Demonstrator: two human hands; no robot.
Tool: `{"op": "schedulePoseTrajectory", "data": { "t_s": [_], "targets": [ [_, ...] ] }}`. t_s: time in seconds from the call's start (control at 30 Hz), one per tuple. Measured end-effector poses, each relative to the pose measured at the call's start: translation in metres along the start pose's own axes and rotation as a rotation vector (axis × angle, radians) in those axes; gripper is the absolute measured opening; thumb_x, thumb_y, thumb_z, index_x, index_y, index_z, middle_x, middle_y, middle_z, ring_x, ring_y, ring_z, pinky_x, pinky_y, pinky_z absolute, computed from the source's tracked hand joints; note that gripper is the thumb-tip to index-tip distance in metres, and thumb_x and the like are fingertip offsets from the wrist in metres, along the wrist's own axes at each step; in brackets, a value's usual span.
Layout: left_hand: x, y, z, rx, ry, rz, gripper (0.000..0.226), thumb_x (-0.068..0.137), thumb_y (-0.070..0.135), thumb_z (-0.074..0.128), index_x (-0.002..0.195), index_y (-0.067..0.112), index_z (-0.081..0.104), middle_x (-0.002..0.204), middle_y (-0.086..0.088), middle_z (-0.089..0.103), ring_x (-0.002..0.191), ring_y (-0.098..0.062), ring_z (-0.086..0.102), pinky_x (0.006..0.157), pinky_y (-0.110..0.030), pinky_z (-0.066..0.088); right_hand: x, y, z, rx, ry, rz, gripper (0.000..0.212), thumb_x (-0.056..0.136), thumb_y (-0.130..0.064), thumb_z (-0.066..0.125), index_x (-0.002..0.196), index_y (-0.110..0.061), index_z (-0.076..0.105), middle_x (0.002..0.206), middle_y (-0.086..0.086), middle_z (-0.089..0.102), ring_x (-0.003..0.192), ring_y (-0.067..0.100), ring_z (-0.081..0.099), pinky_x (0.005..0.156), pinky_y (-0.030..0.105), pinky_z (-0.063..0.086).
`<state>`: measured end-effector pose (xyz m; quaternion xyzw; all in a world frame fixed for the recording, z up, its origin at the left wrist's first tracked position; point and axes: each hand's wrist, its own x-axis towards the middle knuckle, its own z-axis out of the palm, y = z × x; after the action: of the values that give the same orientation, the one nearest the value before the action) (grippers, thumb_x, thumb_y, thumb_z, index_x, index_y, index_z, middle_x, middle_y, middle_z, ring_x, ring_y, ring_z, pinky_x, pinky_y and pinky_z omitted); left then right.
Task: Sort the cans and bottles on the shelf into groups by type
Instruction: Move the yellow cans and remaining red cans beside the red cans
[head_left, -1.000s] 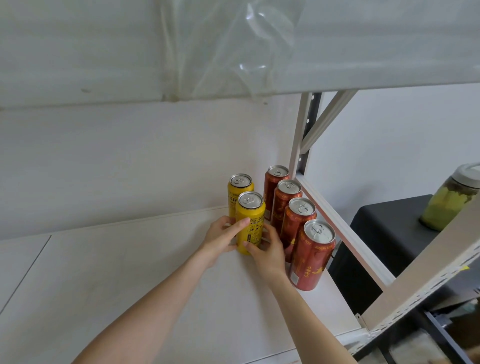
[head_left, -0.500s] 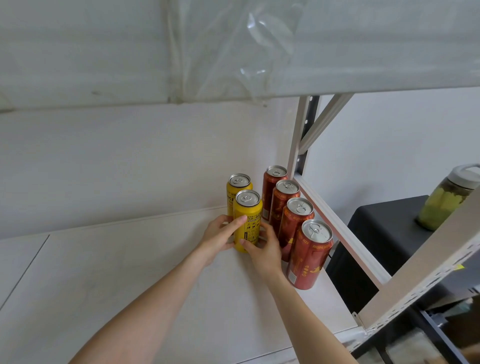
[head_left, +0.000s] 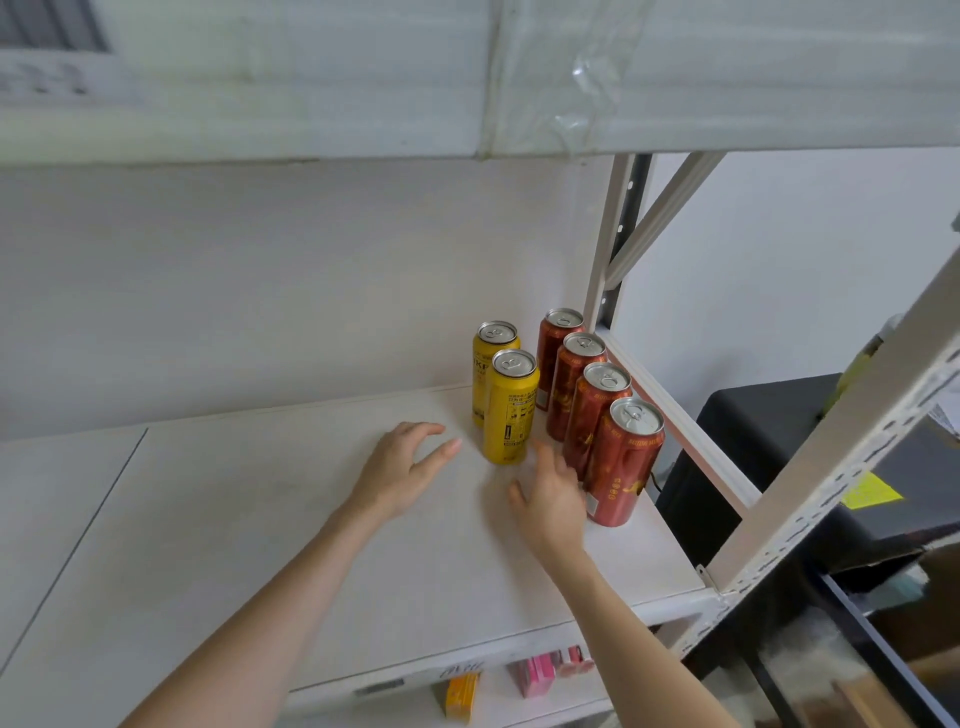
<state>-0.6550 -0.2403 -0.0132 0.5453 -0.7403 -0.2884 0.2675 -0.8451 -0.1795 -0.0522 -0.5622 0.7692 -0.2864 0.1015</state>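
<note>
Two yellow cans stand upright on the white shelf (head_left: 260, 519), the front yellow can (head_left: 510, 408) just ahead of the rear yellow can (head_left: 491, 364). To their right a row of several red cans runs along the shelf's right edge, from the rear red can (head_left: 556, 353) to the front red can (head_left: 623, 467). My left hand (head_left: 400, 470) hovers left of the front yellow can, fingers spread, holding nothing. My right hand (head_left: 550, 493) is below that can and beside the front red can, fingers relaxed and empty.
The upper shelf (head_left: 467, 78) with plastic wrap hangs overhead. A slanted metal upright (head_left: 831, 441) frames the right side. Beyond it is a black surface (head_left: 769, 431). Pink and yellow packages (head_left: 535, 675) show on the shelf below.
Both hands have let go of the front yellow can and drawn back toward me. The can stays standing in front of the other yellow one.
</note>
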Motion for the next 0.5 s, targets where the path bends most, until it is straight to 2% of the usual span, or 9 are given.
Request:
{"op": "schedulePoseTrajectory", "data": {
  "t_s": [0.07,0.17,0.27,0.37,0.5],
  "targets": [
    [-0.022,-0.010,-0.009,0.180,0.084,0.084,0.050,0.092,0.052,0.055,0.129,0.018,0.060,0.132,0.000,0.056,0.126,-0.020,0.047,0.101,-0.027,0.035,-0.016,-0.001,-0.003,-0.123,0.033,-0.040,0.050,0.086,-0.029,0.058,0.132,-0.013,0.047,0.126,0.008,0.056,0.113,0.032,0.051,0.088,0.043,0.041],
    [-0.055,-0.019,-0.018,0.465,0.187,0.224,0.053,0.091,0.050,0.055,0.129,0.012,0.060,0.133,-0.010,0.057,0.126,-0.031,0.049,0.106,-0.042,0.038,-0.038,-0.003,-0.007,-0.231,0.047,-0.093,0.059,0.087,-0.036,0.057,0.141,-0.017,0.041,0.135,0.005,0.052,0.122,0.031,0.048,0.099,0.046,0.037],
    [-0.085,-0.026,-0.021,0.660,0.149,0.194,0.059,0.089,0.053,0.056,0.136,0.018,0.053,0.145,-0.010,0.047,0.138,-0.030,0.038,0.111,-0.052,0.029,-0.062,-0.006,-0.009,-0.292,0.052,-0.158,0.063,0.087,-0.038,0.057,0.144,-0.017,0.040,0.142,0.006,0.050,0.127,0.031,0.047,0.105,0.049,0.035],
    [-0.112,-0.033,-0.021,0.735,0.129,0.140,0.062,0.090,0.054,0.052,0.143,0.022,0.044,0.153,-0.008,0.038,0.144,-0.028,0.029,0.115,-0.054,0.020,-0.085,-0.013,-0.009,-0.350,0.033,-0.201,0.065,0.089,-0.038,0.057,0.146,-0.017,0.038,0.149,0.009,0.044,0.134,0.033,0.042,0.109,0.053,0.031],
    [-0.146,-0.038,-0.024,0.725,0.180,0.152,0.060,0.080,0.043,0.072,0.131,0.014,0.059,0.140,-0.016,0.054,0.133,-0.036,0.046,0.107,-0.062,0.032,-0.110,-0.026,-0.007,-0.370,0.015,-0.234,0.064,0.090,-0.039,0.056,0.148,-0.019,0.035,0.153,0.010,0.039,0.141,0.032,0.034,0.114,0.055,0.025]
  ]
}}
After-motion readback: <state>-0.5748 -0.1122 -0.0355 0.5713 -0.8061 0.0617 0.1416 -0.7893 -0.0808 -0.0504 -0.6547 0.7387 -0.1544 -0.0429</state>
